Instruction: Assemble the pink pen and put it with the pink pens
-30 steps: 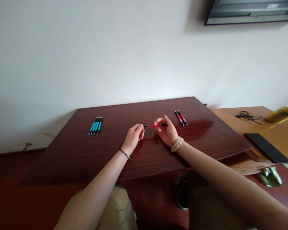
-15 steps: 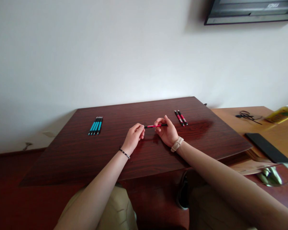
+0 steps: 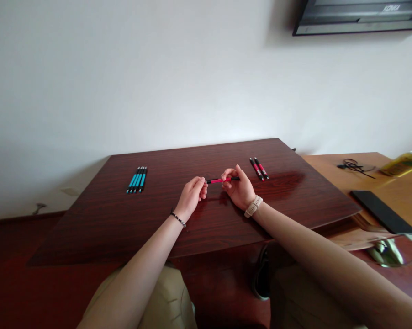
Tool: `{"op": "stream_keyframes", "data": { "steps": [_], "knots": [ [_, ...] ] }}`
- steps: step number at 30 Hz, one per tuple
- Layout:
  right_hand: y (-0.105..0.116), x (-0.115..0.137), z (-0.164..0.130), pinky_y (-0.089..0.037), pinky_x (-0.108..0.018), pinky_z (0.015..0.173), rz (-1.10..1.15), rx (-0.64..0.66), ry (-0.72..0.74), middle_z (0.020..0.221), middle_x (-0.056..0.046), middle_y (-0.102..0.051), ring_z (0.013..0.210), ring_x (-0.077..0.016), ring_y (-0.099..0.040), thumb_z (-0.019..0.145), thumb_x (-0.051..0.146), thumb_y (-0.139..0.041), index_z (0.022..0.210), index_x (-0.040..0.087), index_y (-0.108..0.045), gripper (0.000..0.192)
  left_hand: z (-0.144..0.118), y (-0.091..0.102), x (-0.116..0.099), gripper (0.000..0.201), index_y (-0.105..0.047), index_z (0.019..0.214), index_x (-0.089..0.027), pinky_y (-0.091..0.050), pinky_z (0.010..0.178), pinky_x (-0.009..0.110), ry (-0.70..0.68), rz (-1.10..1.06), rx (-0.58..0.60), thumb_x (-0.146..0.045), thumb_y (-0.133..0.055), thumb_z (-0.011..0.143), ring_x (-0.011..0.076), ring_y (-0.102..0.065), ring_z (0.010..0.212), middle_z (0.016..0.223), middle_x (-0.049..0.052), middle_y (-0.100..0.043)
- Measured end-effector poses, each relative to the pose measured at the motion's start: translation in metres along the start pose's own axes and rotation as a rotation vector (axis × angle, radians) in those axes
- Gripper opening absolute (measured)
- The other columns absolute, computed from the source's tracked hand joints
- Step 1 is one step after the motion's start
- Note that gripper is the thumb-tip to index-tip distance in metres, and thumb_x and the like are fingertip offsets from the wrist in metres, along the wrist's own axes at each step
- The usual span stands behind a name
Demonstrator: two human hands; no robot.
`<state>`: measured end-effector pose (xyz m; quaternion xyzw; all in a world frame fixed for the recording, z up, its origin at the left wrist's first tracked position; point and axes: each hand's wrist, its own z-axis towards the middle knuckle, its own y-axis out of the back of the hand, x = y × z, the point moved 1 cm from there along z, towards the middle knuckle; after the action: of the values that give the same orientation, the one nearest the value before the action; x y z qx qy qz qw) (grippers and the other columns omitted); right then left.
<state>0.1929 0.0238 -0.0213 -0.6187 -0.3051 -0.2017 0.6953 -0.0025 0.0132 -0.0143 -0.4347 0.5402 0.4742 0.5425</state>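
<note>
A red and black pen (image 3: pixel 215 181) lies sideways between my hands, above the middle of the dark wooden table (image 3: pixel 199 233). My left hand (image 3: pixel 193 192) pinches its left end between thumb and fingers. Around its right part, the fingers of my right hand (image 3: pixel 238 186) are curled, with the thumb raised. Just beyond my right hand, two red and black pens (image 3: pixel 259 169) rest side by side on the table. Over on the left, several blue and black pens (image 3: pixel 136 179) lie in a close parallel row.
A lighter wooden table (image 3: pixel 343 169) adjoins at the right. On it are a black cable (image 3: pixel 355 166), a yellow can (image 3: pixel 403 163) and a flat black object (image 3: pixel 382 211). A television (image 3: pixel 360 20) hangs on the white wall at the upper right.
The pen has turned slightly about its length in my fingers, so its pale marking no longer shows. Both hands stay nearly in place; the pens on the table have not moved.
</note>
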Motion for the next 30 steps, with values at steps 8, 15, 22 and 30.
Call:
{"op": "stream_keyframes", "data": {
  "steps": [8, 15, 22, 30],
  "knots": [
    [-0.0018, -0.0001, 0.0001, -0.044, -0.026, 0.054, -0.004, -0.007, -0.004, 0.079, -0.002, -0.068, 0.054, -0.0110, -0.044, 0.105, 0.053, -0.063, 0.081, 0.021, -0.070, 0.040, 0.0000, 0.0008, 0.0006, 0.042, -0.061, 0.085, -0.019, -0.036, 0.054, 0.024, -0.004, 0.033, 0.009, -0.058, -0.060, 0.100, 0.0117, -0.054, 0.060, 0.071, 0.000, -0.058],
    [-0.0023, 0.0006, -0.0002, -0.044, -0.026, 0.055, -0.005, -0.006, -0.006, 0.079, -0.002, -0.068, 0.055, -0.0110, -0.044, 0.106, 0.051, -0.060, 0.082, 0.021, -0.071, 0.040, -0.0007, -0.0005, 0.0005, 0.035, -0.062, 0.086, -0.019, -0.036, 0.053, 0.024, -0.054, 0.054, -0.024, -0.052, -0.063, 0.099, 0.0118, -0.055, 0.060, 0.070, 0.000, -0.058],
    [-0.0023, 0.0000, 0.0001, -0.041, -0.026, 0.054, -0.008, 0.003, -0.007, 0.078, -0.002, -0.068, 0.055, -0.0112, -0.043, 0.106, 0.053, -0.059, 0.081, 0.021, -0.070, 0.042, 0.0004, 0.0013, 0.0029, 0.022, -0.064, 0.094, -0.019, -0.038, 0.053, 0.024, -0.097, 0.067, -0.068, -0.040, -0.071, 0.091, 0.0111, -0.056, 0.061, 0.078, 0.001, -0.065],
    [-0.0008, 0.0001, -0.0001, -0.039, -0.027, 0.053, -0.019, 0.003, 0.006, 0.077, -0.002, -0.067, 0.054, -0.0117, -0.041, 0.105, 0.053, -0.061, 0.081, 0.021, -0.069, 0.041, -0.0021, 0.0001, -0.0011, 0.030, -0.064, 0.089, -0.019, -0.038, 0.053, 0.023, -0.025, 0.033, -0.037, -0.048, -0.065, 0.096, 0.0114, -0.058, 0.061, 0.077, 0.002, -0.065]
  ]
}}
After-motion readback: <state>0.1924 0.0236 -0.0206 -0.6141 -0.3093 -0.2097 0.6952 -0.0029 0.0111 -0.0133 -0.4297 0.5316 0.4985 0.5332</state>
